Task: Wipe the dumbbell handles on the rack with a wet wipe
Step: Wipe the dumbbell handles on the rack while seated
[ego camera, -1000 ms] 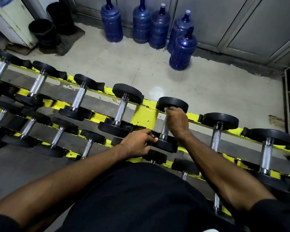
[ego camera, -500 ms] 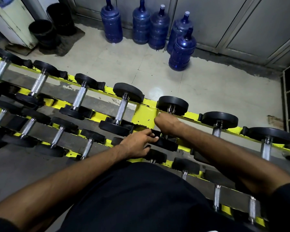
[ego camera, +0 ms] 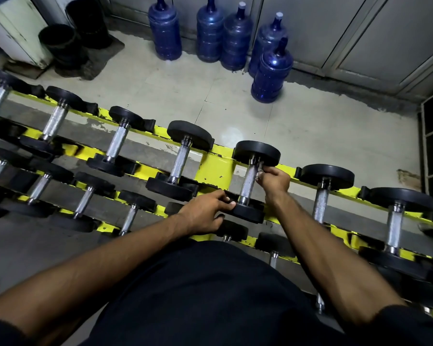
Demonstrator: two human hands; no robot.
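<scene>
Dumbbell handle (ego camera: 248, 182) lies near-to-far — right grip (ego camera: 273, 179) pinches wipe (ego camera: 260, 168), left grip (ego camera: 205, 213) clamps near plate (ego camera: 250, 213).

Seven dumbbells (ego camera: 250, 181) on the rack's (ego camera: 214, 168) top tier, five blue water jugs (ego camera: 271, 71), two black buckets (ego camera: 58, 43)

No writing, number, brand or sign can be read anywhere in the view. The black heads of the dumbbells (ego camera: 257, 153) are dark and show no legible marking. Anything printed on the blue water bottles (ego camera: 271, 71) is too dim and small to make out.
</scene>
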